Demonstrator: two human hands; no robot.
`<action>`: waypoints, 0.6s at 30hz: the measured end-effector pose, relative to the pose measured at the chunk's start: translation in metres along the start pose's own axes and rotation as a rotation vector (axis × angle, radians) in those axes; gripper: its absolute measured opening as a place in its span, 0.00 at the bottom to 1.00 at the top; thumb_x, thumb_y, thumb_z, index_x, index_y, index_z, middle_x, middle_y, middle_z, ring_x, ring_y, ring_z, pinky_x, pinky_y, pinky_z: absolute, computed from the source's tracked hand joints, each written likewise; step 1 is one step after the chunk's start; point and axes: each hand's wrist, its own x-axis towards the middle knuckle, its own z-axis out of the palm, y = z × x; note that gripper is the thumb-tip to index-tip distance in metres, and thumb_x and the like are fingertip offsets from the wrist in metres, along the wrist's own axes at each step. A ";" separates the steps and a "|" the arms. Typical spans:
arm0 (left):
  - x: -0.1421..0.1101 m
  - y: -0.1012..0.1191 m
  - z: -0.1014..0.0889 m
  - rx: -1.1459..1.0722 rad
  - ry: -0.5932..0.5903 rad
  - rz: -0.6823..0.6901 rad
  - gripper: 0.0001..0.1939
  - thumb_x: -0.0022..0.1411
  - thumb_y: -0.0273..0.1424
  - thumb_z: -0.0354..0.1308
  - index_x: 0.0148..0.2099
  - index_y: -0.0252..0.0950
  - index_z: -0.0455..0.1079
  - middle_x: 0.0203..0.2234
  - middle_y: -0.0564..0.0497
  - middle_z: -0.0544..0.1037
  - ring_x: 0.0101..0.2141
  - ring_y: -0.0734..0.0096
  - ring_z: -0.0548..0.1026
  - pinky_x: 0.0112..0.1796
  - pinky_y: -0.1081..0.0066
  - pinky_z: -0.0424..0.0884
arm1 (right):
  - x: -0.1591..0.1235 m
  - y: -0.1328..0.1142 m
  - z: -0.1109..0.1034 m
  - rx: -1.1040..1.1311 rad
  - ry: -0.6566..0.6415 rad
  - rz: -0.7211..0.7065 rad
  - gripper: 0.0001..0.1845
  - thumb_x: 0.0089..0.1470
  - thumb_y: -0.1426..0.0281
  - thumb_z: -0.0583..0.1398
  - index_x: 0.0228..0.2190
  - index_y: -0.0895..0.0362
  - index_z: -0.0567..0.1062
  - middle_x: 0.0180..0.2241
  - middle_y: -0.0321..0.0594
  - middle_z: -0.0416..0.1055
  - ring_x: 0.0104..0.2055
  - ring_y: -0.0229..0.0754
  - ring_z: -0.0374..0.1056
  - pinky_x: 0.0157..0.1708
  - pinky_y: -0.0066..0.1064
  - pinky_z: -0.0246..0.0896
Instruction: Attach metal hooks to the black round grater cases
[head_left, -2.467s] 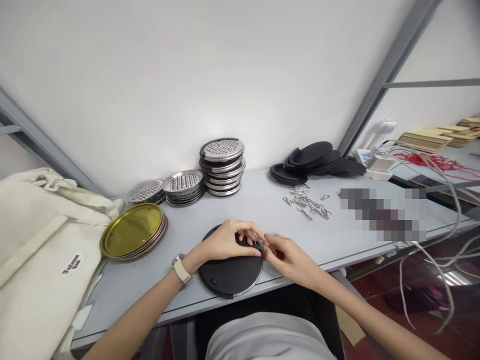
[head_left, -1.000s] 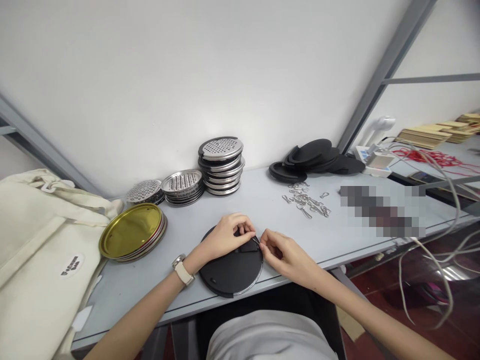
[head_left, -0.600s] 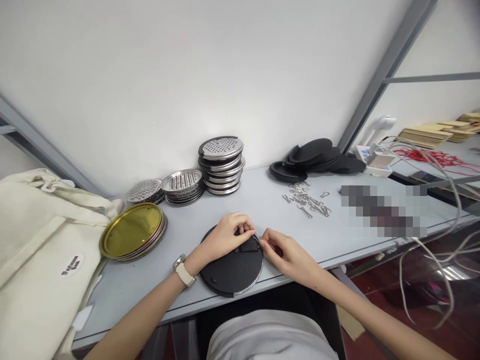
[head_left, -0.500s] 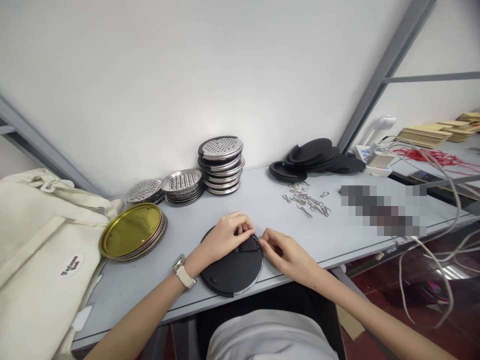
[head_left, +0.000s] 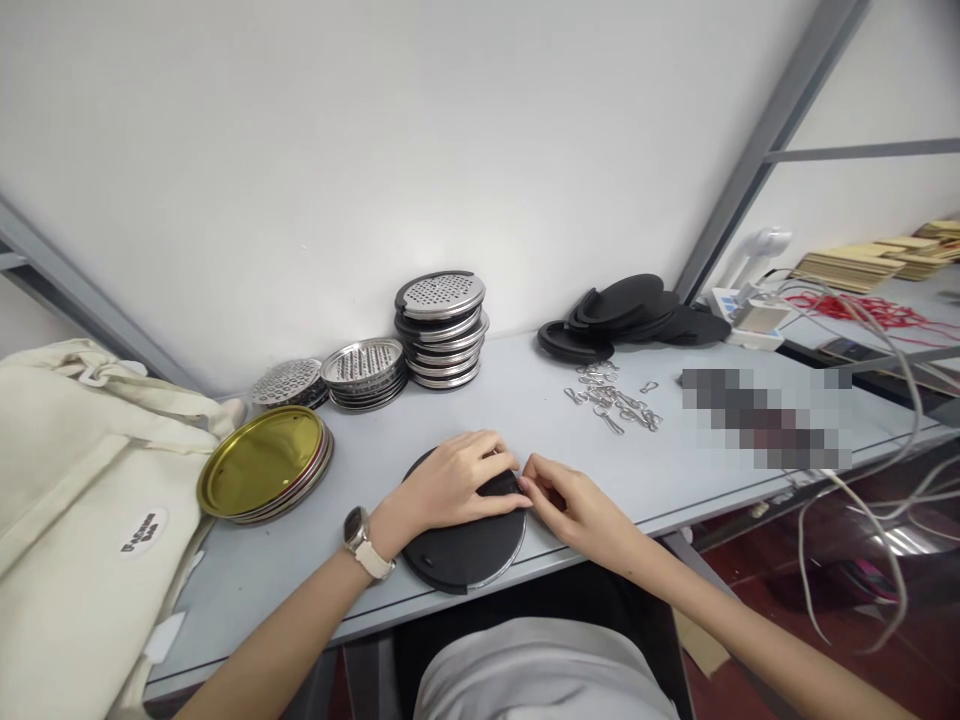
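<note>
Black disc [head_left: 469, 550]: flat at the table's [head_left: 360, 450] near edge; a nudge toward the lap could tip it off.
Left hand [head_left: 450, 485]: curved over the disc, grip unclear.
Right hand [head_left: 577, 508]: fingertips pinched at its right rim, contents hidden; slackening could drop anything there.

On the big cream bag [head_left: 75, 500] at the far left of the table, there is a white oval label [head_left: 145, 533] with two rows of dark, thick letters, and they look like "FASHION" on top and "BAG" under it, but the letters are small, tipped and fuzzy, so the top word is hard to be sure of. The round watch face [head_left: 356, 526] is too small to read any numbers on it. The white power strip [head_left: 725, 303] at the right has blue patches, but no words I can read.
</note>
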 end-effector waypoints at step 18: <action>0.001 -0.002 0.001 -0.129 0.064 -0.041 0.14 0.58 0.41 0.58 0.40 0.36 0.66 0.37 0.48 0.69 0.40 0.65 0.67 0.43 0.66 0.64 | -0.001 0.001 0.001 -0.118 0.004 -0.079 0.09 0.62 0.68 0.49 0.29 0.53 0.61 0.24 0.32 0.59 0.25 0.36 0.56 0.27 0.27 0.52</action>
